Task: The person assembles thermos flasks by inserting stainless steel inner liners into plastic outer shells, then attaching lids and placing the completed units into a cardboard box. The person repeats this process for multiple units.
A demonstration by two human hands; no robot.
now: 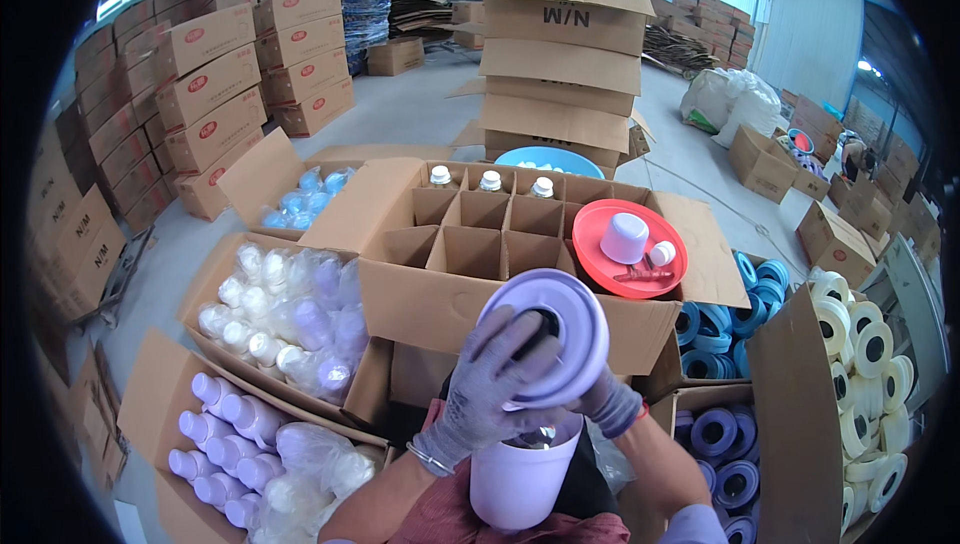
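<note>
My left hand [488, 384], in a grey glove, grips a round lavender lid [585, 344] with a raised ring and a dark centre. The lid is tilted, its face toward me. Behind its lower right edge is my gloved right hand [612, 404]; its fingers are hidden by the lid, so I cannot tell what they hold. Just below both hands a lavender tub [522, 489] stands upright at my lap. Something shiny shows inside its mouth, too small to make out.
Ahead stands a divided carton [470, 289] with several white-capped bottles and a red tray [632, 286] on its right. Open boxes hold lavender bottles [232, 449], bagged white parts [265, 309], blue rings [715, 329], purple rings [735, 484] and cream rings [873, 342]. Stacked cartons [565, 74] rise behind.
</note>
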